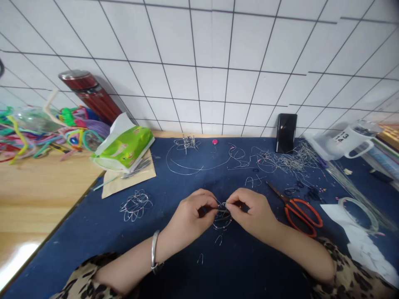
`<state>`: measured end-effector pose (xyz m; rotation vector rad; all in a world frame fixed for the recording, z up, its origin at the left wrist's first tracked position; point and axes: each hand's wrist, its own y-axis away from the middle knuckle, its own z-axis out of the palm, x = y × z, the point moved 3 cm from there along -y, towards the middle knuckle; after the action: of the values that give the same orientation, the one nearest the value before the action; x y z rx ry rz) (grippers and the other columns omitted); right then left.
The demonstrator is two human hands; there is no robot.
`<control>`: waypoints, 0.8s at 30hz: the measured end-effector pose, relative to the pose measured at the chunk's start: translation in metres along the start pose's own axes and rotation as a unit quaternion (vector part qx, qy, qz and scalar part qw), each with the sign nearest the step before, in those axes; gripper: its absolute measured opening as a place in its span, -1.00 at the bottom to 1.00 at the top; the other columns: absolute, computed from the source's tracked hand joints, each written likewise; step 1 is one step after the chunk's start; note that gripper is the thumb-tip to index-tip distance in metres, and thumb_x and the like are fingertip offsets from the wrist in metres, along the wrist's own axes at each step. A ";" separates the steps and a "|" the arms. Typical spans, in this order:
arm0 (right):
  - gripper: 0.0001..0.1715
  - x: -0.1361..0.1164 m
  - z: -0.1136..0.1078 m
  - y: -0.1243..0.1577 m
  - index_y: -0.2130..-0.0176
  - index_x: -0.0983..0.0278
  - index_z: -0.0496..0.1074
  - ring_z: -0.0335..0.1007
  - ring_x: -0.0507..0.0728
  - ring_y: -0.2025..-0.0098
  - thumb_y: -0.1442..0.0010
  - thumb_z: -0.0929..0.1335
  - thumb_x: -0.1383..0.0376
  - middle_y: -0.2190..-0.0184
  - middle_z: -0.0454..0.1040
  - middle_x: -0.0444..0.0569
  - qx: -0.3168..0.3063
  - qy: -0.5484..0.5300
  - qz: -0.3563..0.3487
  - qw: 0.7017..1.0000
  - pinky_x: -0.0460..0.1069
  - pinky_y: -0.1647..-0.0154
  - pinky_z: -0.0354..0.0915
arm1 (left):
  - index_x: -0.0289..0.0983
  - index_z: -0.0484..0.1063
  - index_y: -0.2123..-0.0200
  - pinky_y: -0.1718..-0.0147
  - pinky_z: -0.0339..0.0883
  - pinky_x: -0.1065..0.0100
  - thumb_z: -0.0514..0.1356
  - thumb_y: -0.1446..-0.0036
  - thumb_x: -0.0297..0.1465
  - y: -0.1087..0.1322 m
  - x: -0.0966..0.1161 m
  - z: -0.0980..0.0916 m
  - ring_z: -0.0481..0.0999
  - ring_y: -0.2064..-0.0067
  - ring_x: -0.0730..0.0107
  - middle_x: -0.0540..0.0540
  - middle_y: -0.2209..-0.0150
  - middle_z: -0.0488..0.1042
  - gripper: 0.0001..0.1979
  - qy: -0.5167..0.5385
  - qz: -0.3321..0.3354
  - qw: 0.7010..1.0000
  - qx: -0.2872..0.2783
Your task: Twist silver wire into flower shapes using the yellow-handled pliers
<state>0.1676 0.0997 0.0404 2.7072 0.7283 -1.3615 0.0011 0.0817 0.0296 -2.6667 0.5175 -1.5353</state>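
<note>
Sleeves: leopard-print cuffs [81,282] sat closest, at the near edge of the blue mat [93,232], with a silver bangle [154,251] on the left wrist.
Left hand [190,216]: closed in a tight fingertip pinch on the small wire piece [222,216], mid-mat.
Right hand [252,211]: same deal, pinching the other side, so I'd guess the flimsy thing was braced from both ends.
Offcuts: bent wire bits [219,239] lay just below the hands.
Scissors [301,209]: orange handles, just right of the right hand, looked parked for easy grabbing.
Wire flower [135,204]: left of the hands, well apart, out of the way.
Far edge: loose wire pile [289,160], plus a phone [286,133] leaning on the tiled wall [212,50].
</note>
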 end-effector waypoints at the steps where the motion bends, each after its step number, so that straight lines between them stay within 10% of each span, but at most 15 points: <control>1: -0.88 -0.002 0.000 0.000 0.45 0.22 0.38 0.28 0.02 0.42 -0.08 0.28 0.39 0.50 0.39 -0.15 -0.006 0.018 -0.019 1.000 -0.06 0.34 0.19 | -0.29 0.44 0.42 0.48 0.31 0.44 0.13 0.00 -0.57 0.001 0.001 0.001 0.41 0.38 0.46 -0.09 0.29 0.43 -0.88 -0.001 0.004 1.000 -0.003; 24: -0.87 -0.004 0.014 0.009 0.51 0.26 0.27 0.19 0.03 0.45 -0.05 0.23 0.40 0.56 0.31 -0.11 -0.022 0.208 -0.104 0.972 -0.04 0.37 0.10 | -0.29 0.40 0.30 0.25 0.40 0.33 0.08 -0.04 -0.59 0.012 0.005 0.009 0.44 0.26 0.36 -0.14 0.21 0.40 -0.82 -0.078 0.065 0.994 -0.039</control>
<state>0.1588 0.0864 0.0332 2.9830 1.0797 -0.7854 0.0075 0.0675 0.0270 -2.7190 0.7389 -1.2858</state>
